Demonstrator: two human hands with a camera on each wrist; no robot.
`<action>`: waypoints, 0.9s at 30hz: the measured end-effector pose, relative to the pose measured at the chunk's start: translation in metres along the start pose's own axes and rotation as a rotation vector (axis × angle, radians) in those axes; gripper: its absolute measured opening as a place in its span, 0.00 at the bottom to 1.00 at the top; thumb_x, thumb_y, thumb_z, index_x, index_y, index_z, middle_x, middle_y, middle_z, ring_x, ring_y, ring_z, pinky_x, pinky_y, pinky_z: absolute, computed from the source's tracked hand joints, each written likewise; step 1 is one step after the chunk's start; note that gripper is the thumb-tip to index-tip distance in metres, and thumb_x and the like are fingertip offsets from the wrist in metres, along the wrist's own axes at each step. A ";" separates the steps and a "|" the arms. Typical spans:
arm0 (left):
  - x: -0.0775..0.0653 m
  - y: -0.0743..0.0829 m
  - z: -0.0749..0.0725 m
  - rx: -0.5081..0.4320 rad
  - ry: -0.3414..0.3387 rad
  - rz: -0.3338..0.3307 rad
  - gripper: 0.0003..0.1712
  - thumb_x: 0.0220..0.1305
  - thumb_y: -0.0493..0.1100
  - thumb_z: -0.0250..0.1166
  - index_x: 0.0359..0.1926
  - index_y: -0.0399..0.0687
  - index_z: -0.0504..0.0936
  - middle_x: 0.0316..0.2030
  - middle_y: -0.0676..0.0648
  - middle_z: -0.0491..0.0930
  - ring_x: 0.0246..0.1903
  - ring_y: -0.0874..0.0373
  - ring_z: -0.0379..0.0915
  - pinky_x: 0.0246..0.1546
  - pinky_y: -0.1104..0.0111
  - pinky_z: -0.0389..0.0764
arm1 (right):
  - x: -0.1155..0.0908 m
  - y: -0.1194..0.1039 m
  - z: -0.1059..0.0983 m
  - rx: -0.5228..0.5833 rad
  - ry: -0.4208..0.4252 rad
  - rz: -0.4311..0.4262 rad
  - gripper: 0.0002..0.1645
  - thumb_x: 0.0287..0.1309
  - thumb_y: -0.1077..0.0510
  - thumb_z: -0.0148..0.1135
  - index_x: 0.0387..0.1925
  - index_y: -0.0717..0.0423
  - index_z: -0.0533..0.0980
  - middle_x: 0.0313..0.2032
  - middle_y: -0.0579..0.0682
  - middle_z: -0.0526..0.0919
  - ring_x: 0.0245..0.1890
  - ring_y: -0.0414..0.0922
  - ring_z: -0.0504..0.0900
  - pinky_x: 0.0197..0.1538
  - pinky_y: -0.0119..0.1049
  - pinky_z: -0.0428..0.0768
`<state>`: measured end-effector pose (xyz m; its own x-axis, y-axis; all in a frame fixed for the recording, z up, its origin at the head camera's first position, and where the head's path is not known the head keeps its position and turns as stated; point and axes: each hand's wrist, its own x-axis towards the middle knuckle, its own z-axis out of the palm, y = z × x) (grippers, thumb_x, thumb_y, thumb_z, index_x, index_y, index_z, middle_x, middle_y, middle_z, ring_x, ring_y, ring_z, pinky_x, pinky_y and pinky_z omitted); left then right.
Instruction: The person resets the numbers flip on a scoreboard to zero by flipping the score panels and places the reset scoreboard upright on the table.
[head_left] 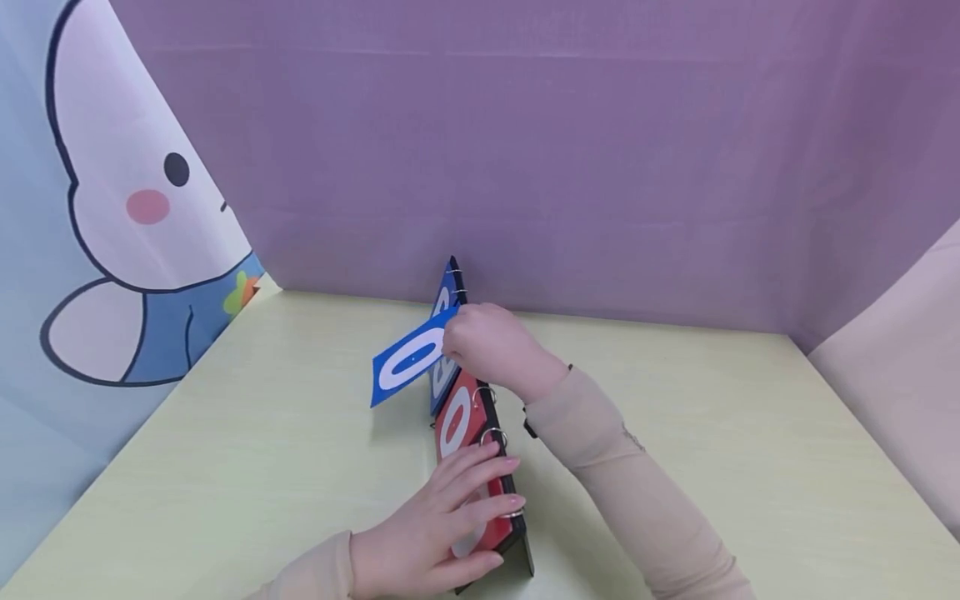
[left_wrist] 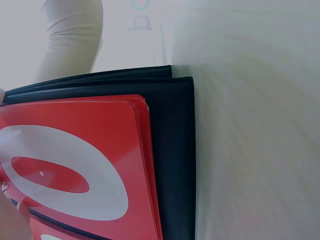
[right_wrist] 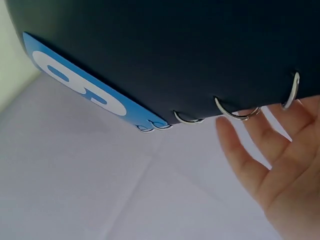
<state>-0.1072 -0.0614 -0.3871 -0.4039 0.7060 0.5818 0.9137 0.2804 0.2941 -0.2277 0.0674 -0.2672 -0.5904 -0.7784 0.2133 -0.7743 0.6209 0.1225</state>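
Observation:
A black tabletop flip scoreboard (head_left: 517,546) stands lengthwise, with number cards on metal rings along its top edge. My right hand (head_left: 495,346) curls at that edge and pinches a blue number card (head_left: 412,358) marked 0, tilted out from the board. In the right wrist view, fingers of the right hand (right_wrist: 290,170) reach over the ringed edge. My left hand (head_left: 442,517) lies across the near end, its fingers spread over the red number cards (head_left: 468,392) and the top edge. A red 0 card (left_wrist: 120,120) fills much of the left wrist view.
Another blue card (head_left: 444,292) hangs at the far end. On the board's back in the right wrist view lies a blue card (right_wrist: 120,97) with a 6 or 9 shape. The pale table (head_left: 300,467) meets a purple curtain (head_left: 600,167); a cartoon-printed cloth (head_left: 112,208) hangs left.

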 end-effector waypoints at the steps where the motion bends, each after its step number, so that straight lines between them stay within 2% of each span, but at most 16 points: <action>1: 0.000 0.000 0.000 0.003 0.004 0.005 0.30 0.66 0.53 0.55 0.65 0.55 0.59 0.68 0.46 0.56 0.69 0.50 0.46 0.62 0.50 0.63 | 0.001 -0.001 -0.001 0.009 -0.016 0.013 0.09 0.56 0.61 0.61 0.29 0.54 0.86 0.27 0.47 0.86 0.27 0.41 0.77 0.35 0.30 0.75; 4: 0.000 -0.001 0.001 0.021 0.029 0.037 0.29 0.65 0.53 0.56 0.65 0.54 0.60 0.68 0.45 0.56 0.69 0.49 0.47 0.63 0.51 0.62 | 0.004 -0.002 -0.001 0.017 -0.048 0.049 0.12 0.55 0.64 0.59 0.23 0.53 0.86 0.22 0.45 0.84 0.24 0.40 0.74 0.32 0.31 0.73; 7: 0.003 -0.005 0.002 0.067 0.094 0.125 0.29 0.64 0.52 0.58 0.62 0.50 0.63 0.66 0.42 0.59 0.68 0.46 0.50 0.64 0.51 0.59 | 0.006 -0.005 0.000 -0.033 -0.085 0.081 0.16 0.54 0.65 0.57 0.17 0.52 0.83 0.19 0.44 0.81 0.25 0.41 0.74 0.33 0.33 0.73; 11: 0.006 -0.008 0.004 0.117 0.165 0.218 0.28 0.62 0.51 0.60 0.60 0.45 0.66 0.63 0.39 0.62 0.66 0.42 0.53 0.65 0.51 0.57 | 0.009 -0.008 0.000 -0.109 -0.133 0.111 0.15 0.56 0.63 0.56 0.17 0.52 0.82 0.19 0.45 0.80 0.29 0.43 0.77 0.34 0.36 0.74; 14: 0.006 -0.009 0.004 0.121 0.171 0.225 0.28 0.62 0.50 0.60 0.59 0.45 0.66 0.63 0.38 0.62 0.66 0.42 0.53 0.65 0.51 0.56 | 0.010 -0.009 0.000 -0.127 -0.138 0.120 0.13 0.56 0.62 0.57 0.20 0.52 0.83 0.22 0.46 0.82 0.31 0.45 0.79 0.33 0.37 0.75; 17: 0.006 -0.009 0.004 0.124 0.171 0.223 0.28 0.62 0.51 0.60 0.60 0.45 0.66 0.63 0.38 0.62 0.66 0.42 0.53 0.65 0.51 0.57 | 0.011 -0.009 0.000 -0.134 -0.136 0.114 0.14 0.56 0.63 0.56 0.18 0.51 0.82 0.21 0.46 0.82 0.32 0.45 0.79 0.32 0.37 0.75; 20: 0.006 -0.009 0.004 0.128 0.176 0.226 0.27 0.63 0.51 0.59 0.60 0.45 0.66 0.63 0.38 0.62 0.66 0.42 0.53 0.65 0.51 0.57 | 0.011 -0.009 0.001 -0.086 -0.149 0.108 0.14 0.55 0.63 0.58 0.17 0.52 0.82 0.20 0.45 0.81 0.28 0.42 0.78 0.31 0.34 0.75; 24: 0.006 -0.010 0.005 0.129 0.178 0.227 0.28 0.63 0.51 0.59 0.60 0.45 0.66 0.63 0.38 0.62 0.66 0.43 0.53 0.64 0.51 0.57 | 0.009 -0.006 0.002 0.078 -0.230 0.125 0.12 0.57 0.57 0.60 0.22 0.53 0.84 0.19 0.46 0.79 0.21 0.38 0.72 0.29 0.30 0.74; 26: 0.006 -0.009 0.006 0.121 0.167 0.210 0.28 0.63 0.51 0.59 0.60 0.46 0.66 0.63 0.39 0.62 0.66 0.43 0.52 0.64 0.51 0.57 | 0.007 -0.002 0.005 0.179 -0.243 0.128 0.11 0.58 0.54 0.60 0.28 0.52 0.85 0.25 0.44 0.81 0.23 0.36 0.73 0.33 0.28 0.74; 27: 0.006 -0.009 0.006 0.115 0.158 0.198 0.28 0.63 0.51 0.59 0.61 0.46 0.65 0.63 0.39 0.62 0.67 0.44 0.52 0.65 0.51 0.57 | 0.005 0.001 0.007 0.234 -0.223 0.120 0.11 0.59 0.53 0.59 0.31 0.52 0.85 0.27 0.44 0.82 0.26 0.36 0.74 0.35 0.28 0.75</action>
<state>-0.1172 -0.0562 -0.3905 -0.2106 0.6466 0.7332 0.9710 0.2255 0.0799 -0.2336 0.0634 -0.2724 -0.6959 -0.7181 -0.0079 -0.7122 0.6914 -0.1214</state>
